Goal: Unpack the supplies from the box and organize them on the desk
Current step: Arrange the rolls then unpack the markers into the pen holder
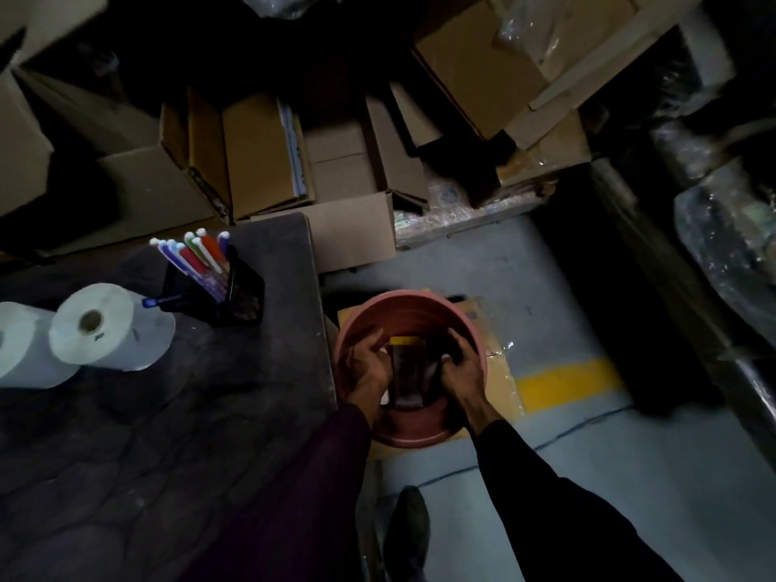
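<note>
Pack (406, 373) (dark, print unreadable) inside tub (403, 299): left hand (369, 368), right hand (462, 365) grip it.

The left sleeve (294, 476) is dark maroon, the right sleeve (546, 497) black, with 1 dark shoe (407, 527).

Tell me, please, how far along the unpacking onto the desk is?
Done: two white paper rolls and a black mesh holder of coloured pens stand on the dark desk. In hand: the left hand and right hand grip a dark rectangular item inside the round pink plastic tub on the floor. Left: that item and a yellow object behind it; anything deeper is hidden.
</note>
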